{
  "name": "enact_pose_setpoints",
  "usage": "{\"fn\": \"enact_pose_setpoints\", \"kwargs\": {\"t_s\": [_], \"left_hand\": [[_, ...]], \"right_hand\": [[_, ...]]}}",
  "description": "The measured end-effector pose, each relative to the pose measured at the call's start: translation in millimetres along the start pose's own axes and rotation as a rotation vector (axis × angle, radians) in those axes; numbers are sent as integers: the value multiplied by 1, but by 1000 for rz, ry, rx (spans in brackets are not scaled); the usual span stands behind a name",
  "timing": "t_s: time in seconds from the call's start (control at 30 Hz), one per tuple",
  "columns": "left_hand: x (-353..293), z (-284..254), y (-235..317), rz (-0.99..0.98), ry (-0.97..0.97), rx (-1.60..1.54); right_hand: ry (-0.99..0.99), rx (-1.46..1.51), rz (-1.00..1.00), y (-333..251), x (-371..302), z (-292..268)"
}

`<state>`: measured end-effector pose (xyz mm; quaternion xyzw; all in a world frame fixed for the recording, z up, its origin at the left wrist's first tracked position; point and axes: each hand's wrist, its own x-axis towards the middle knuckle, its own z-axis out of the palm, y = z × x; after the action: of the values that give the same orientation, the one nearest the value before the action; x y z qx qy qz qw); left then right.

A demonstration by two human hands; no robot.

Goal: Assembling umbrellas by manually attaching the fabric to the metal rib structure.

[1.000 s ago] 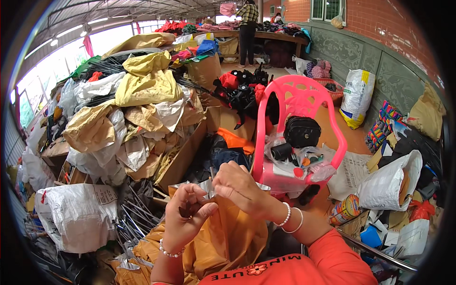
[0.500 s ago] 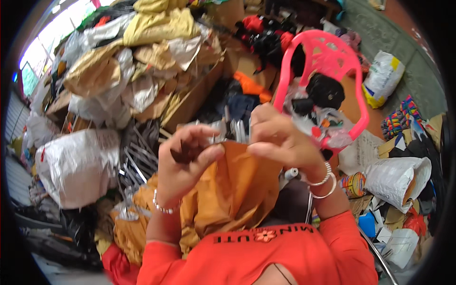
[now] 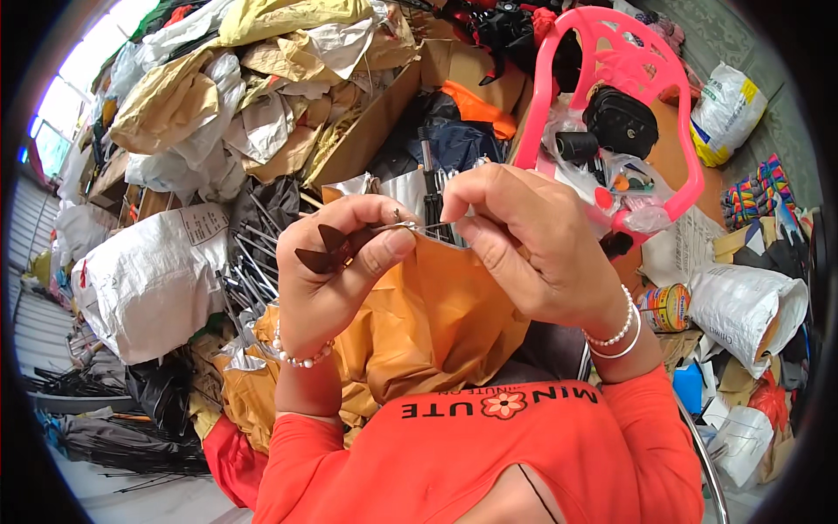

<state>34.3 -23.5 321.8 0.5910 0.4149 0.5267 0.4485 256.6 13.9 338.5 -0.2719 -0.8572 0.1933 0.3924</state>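
My left hand (image 3: 336,262) pinches the top edge of a large orange-brown cloth (image 3: 428,323) between thumb and forefinger. A small dark brown pointed flap (image 3: 325,251) sticks out from the curl of its fingers. Close to its fingertips a small metal tip shows at the cloth's edge. My right hand (image 3: 537,240) is closed in a pinch just to the right, by the same edge. A thin pale line runs between the two hands, too fine to name. From there the cloth hangs in folds over my lap. Just beyond the hands stand dark and silvery rods (image 3: 432,188).
A pink plastic chair (image 3: 685,162) at the right holds a black pouch (image 3: 620,122) and clear bags. Crumpled paper and plastic bags (image 3: 175,105) heap up at the far left. A white sack (image 3: 153,284) lies near thin metal rods (image 3: 253,253). A round tin (image 3: 665,307) stands right.
My right forefinger has come down and closer to the left hand's fingertips. The left hand keeps its pinch on the cloth. The whole view has shifted slightly.
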Motion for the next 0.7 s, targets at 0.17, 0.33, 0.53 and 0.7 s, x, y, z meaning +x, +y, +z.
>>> {"fn": "enact_pose_setpoints", "kwargs": {"t_s": [0.17,0.33,0.53,0.7], "left_hand": [[2,3,-4,-8,-14,-40],[3,8,-5,-30,-15,-85],[5,16,-6,6,-28,-167],[5,25,-11,4,-18,-260]], "right_hand": [[37,-13,-25,5,-2,2],[83,94,65,6,-4,2],[-36,318,117,20,4,-4],[-140,278,26,22,9,-6]]}}
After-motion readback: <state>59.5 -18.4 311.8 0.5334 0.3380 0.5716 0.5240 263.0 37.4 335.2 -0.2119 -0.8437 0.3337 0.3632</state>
